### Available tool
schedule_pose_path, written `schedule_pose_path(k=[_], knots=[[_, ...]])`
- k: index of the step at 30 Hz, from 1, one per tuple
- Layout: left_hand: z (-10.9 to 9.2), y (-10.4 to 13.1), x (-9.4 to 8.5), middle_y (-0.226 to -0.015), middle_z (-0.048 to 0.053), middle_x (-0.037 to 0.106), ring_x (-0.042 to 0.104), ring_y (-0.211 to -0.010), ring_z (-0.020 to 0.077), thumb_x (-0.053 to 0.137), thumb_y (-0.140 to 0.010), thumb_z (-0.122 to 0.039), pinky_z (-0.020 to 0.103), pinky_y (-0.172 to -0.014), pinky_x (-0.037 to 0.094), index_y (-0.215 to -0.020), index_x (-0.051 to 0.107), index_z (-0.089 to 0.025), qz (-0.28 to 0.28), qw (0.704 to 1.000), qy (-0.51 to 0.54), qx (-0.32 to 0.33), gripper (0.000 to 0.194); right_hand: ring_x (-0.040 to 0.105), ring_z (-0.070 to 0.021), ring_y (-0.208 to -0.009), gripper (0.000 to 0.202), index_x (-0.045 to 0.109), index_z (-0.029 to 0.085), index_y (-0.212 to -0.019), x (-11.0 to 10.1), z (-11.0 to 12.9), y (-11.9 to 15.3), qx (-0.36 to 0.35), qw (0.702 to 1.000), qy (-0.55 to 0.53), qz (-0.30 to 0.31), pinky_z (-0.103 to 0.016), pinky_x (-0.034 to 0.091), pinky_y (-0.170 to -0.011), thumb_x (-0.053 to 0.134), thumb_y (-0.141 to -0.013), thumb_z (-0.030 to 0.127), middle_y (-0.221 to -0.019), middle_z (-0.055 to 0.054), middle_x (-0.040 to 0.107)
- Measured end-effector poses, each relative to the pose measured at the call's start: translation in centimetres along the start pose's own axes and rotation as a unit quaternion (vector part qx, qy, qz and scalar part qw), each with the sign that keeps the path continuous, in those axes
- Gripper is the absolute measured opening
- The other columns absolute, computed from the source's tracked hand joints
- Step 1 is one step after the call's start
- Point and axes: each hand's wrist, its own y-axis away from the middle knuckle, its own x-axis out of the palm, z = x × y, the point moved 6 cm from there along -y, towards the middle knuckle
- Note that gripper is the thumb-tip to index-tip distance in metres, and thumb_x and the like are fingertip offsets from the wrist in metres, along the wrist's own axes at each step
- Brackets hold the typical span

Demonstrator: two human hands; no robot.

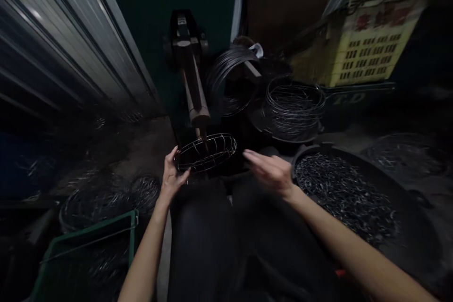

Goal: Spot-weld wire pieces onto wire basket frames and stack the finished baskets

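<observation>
My left hand grips the left rim of a round wire frame, shaped like a shallow basket, with the thumb on the near side. The frame is tilted beneath a machine arm, whose narrow copper-coloured tip reaches down into the ring. Whether the tip touches the wire, I cannot tell. To the right of the frame and apart from it is my right hand, blurred, its fingers pressed together and pointing left. Anything pinched in it is too small to make out.
A wide dark pan of short metal pieces sits at right. Wire rings are piled behind it, and more rings hang beside the green machine. A yellow crate stands back right, a green crate front left.
</observation>
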Motion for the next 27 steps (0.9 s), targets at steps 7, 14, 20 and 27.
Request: schedule_pose_path(k=[7,14,20,27], knots=[[0.2,1.9,0.5,-0.11,0.006,0.051,0.059,-0.1,0.0183,0.07,-0.072,-0.027,0.038,-0.09,0.051,-0.133,0.026,-0.024,-0.083,0.994,0.054,-0.044,0.075,0.067,-0.0307,-0.08,0.027,0.069,0.02,-0.091,-1.7,-17.8,20.3,0.449,0.846,0.086,0.275,-0.038,0.05,-0.069,0.06,-0.068,0.03,-0.085,-0.011,0.072],[-2.8,3.4,2.0,-0.106,0.005,0.055,0.06,-0.097,0.0171,0.074,-0.069,-0.031,0.038,-0.089,0.05,-0.131,0.027,-0.026,-0.007,0.989,0.136,-0.061,0.078,0.067,-0.0272,-0.082,0.004,0.06,0.026,-0.061,0.4,-18.1,27.0,0.465,0.823,-0.047,0.322,-0.032,0.048,-0.076,0.058,-0.061,0.023,-0.074,-0.004,0.071],[-4.0,2.3,2.2,-0.101,0.004,0.058,0.059,-0.094,0.0171,0.073,-0.069,-0.031,0.033,-0.086,0.05,-0.124,0.045,-0.023,0.028,0.99,0.109,-0.086,0.063,0.066,-0.0268,-0.074,0.009,0.051,0.025,-0.07,-2.4,-19.5,27.6,0.529,0.82,-0.035,0.215,-0.038,0.049,-0.075,0.05,-0.071,0.033,-0.074,-0.008,0.068],[-5.0,1.6,2.1,-0.101,0.004,0.059,0.059,-0.094,0.0166,0.072,-0.07,-0.03,0.032,-0.086,0.049,-0.123,0.051,-0.021,0.024,0.993,0.08,-0.079,0.058,0.065,-0.0202,-0.067,0.049,0.051,0.023,-0.107,-3.4,-12.9,19.1,0.515,0.775,-0.342,-0.133,-0.037,0.054,-0.069,0.066,-0.067,0.048,-0.08,-0.003,0.066]])
